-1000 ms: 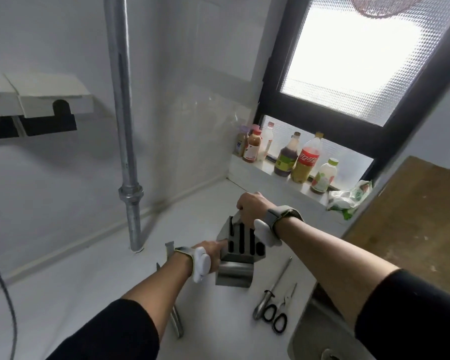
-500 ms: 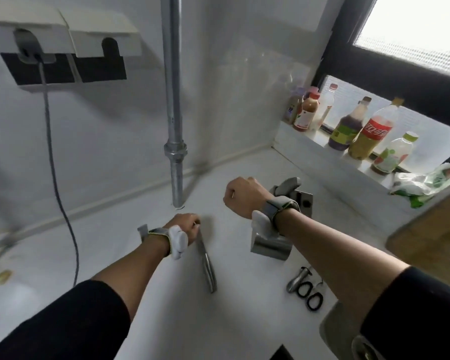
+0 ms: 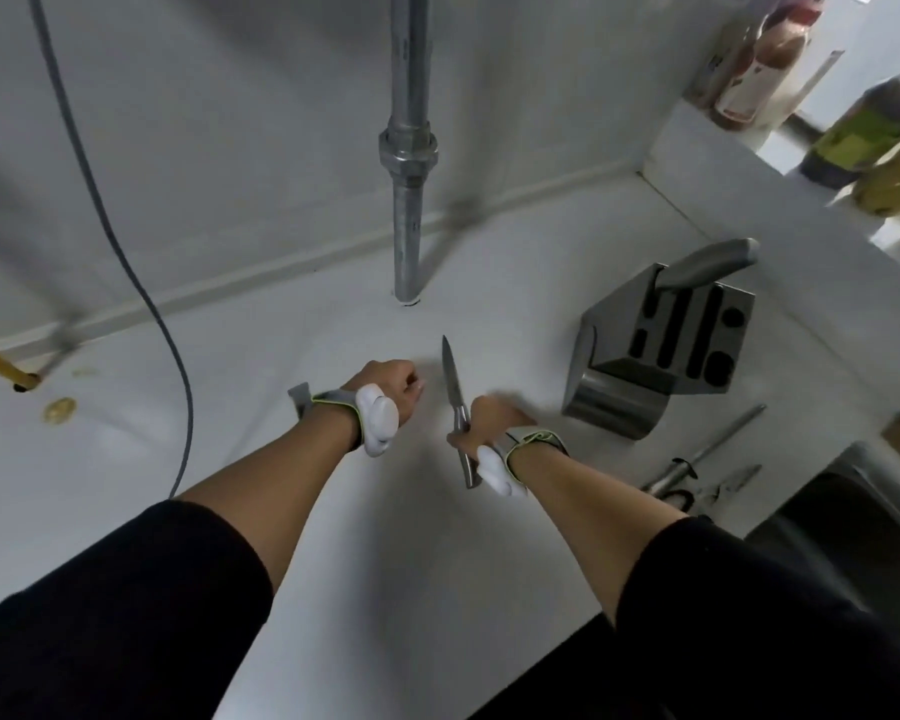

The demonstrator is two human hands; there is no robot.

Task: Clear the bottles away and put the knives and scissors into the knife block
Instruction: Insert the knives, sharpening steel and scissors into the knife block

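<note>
Fingers of my right hand [image 3: 492,415] wrap the handle of a slim all-steel paring knife [image 3: 457,402] at frame centre, blade pointing up-frame, away from me, which I judge suits a safe carry to the block. My left hand [image 3: 393,389] sits just left of it, curled into a loose fist, holding nothing. At right stands the brushed-steel knife block [image 3: 640,356], one steel handle already slotted. Below it lie black-handled scissors [image 3: 707,493] beside a honing rod [image 3: 707,454].

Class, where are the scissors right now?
In the head view, the scissors lie on the counter at lower right, beside the sharpening steel, just below the knife block.
</note>
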